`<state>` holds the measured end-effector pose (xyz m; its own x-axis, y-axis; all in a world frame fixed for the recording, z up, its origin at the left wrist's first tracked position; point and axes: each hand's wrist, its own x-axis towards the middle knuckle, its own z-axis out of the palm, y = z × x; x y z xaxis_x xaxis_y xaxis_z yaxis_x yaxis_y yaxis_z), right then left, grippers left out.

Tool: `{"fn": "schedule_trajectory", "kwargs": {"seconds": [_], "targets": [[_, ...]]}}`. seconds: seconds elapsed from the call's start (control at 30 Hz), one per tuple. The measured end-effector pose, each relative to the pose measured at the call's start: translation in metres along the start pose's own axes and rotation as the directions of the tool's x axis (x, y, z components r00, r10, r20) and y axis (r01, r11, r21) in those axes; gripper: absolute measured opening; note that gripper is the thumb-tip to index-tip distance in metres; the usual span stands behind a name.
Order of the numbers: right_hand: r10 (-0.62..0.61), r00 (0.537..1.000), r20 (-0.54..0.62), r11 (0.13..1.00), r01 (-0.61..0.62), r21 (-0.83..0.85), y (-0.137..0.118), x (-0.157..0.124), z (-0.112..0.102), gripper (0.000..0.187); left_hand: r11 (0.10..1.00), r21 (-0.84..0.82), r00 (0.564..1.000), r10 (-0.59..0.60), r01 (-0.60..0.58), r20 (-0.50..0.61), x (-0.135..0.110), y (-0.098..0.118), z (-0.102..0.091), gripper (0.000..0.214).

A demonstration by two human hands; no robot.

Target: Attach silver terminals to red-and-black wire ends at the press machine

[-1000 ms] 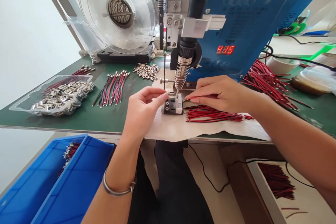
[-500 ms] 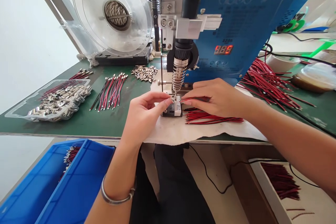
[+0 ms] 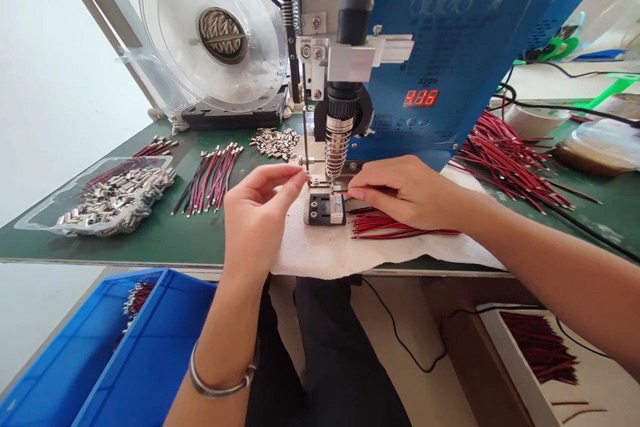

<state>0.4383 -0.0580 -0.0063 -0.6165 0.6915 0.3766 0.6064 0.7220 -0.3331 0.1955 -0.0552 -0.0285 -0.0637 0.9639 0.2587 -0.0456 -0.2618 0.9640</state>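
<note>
My left hand (image 3: 257,207) hovers just left of the small black jig (image 3: 324,207), thumb and forefinger pinched near the jig's top left; what they hold is too small to see. My right hand (image 3: 403,190) rests on the white cloth (image 3: 320,250) and pinches a red-and-black wire (image 3: 345,191), its end lying in the jig under the soldering tip (image 3: 336,147). A bundle of red wires (image 3: 400,225) lies under that hand.
A blue soldering machine (image 3: 450,47) stands behind with a solder spool (image 3: 220,30). A clear tray of metal sleeves (image 3: 110,192), finished wires (image 3: 213,170) and loose sleeves (image 3: 275,142) lie left. More red wires (image 3: 505,157) lie right. Blue bin (image 3: 125,347) below.
My left hand has drawn back a little to the left and up from the jig. My right hand has kept the wire at the jig. The view shifted slightly.
</note>
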Motion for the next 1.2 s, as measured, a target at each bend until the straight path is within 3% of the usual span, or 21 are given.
{"fn": "schedule_trajectory", "kwargs": {"seconds": [0.13, 0.37, 0.83, 1.2], "targets": [[-0.038, 0.999, -0.018, 0.999, 0.039, 0.018, 0.001, 0.000, 0.002, 0.034, 0.996, -0.083, 0.998, -0.018, 0.013, -0.061, 0.003, 0.008, 0.006, 0.006], [-0.029, 0.998, -0.053, 1.000, 0.029, 0.008, 0.004, 0.000, 0.004, 0.035, 0.991, -0.062, 0.992, -0.117, 0.119, 0.039, 0.002, -0.004, 0.011, 0.009], [0.228, 0.973, -0.040, 0.973, -0.229, -0.012, 0.000, 0.000, 0.004, 0.041, 0.995, -0.014, 0.993, -0.093, 0.094, 0.076, 0.000, -0.016, 0.007, 0.012], [0.166, 0.985, -0.038, 0.985, -0.167, -0.035, 0.000, -0.001, 0.002, 0.037, 0.995, -0.036, 0.994, -0.085, 0.088, 0.072, -0.001, -0.016, 0.007, 0.011]]}}
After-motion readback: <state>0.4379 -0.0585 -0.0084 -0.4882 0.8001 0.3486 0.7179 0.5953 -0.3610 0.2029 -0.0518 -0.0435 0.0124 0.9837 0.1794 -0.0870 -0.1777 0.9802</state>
